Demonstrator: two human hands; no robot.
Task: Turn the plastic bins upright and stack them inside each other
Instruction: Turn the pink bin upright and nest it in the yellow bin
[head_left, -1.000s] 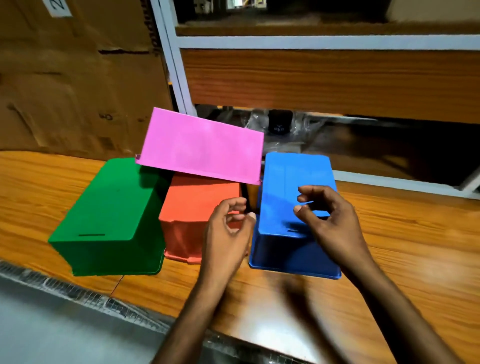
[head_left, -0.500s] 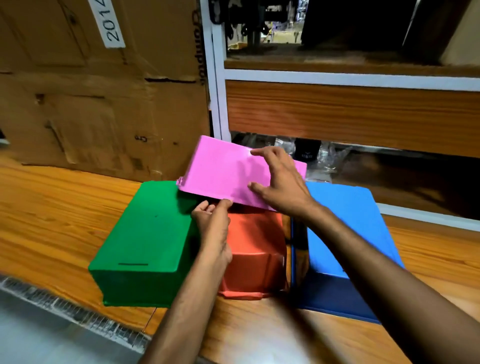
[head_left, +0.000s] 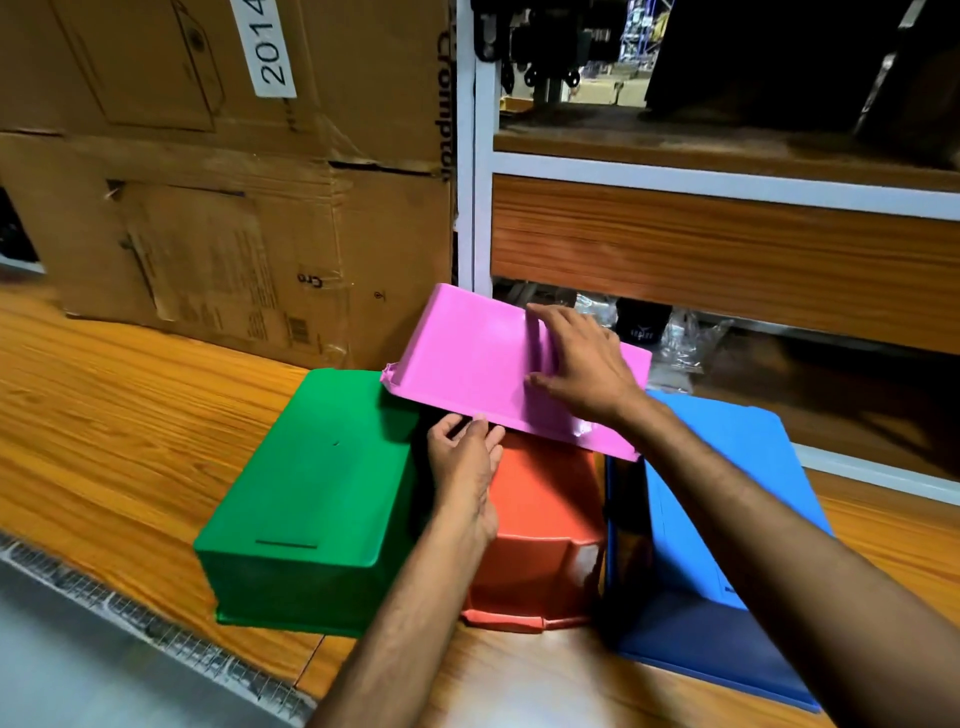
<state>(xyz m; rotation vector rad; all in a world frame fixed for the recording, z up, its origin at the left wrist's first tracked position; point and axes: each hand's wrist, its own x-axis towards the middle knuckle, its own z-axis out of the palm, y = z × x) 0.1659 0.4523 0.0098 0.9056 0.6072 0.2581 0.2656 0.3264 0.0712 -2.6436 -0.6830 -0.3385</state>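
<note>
Wooden table, pink bin bottom-up

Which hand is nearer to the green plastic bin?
Left. The left hand is just right of the green plastic bin, at the edge of the pink plastic bin; the right hand rests flat atop it.

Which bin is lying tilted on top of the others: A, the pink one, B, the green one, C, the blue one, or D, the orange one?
A: the pink bin sits slanted above the green bin and orange bin, with the right hand flat on it.
</note>
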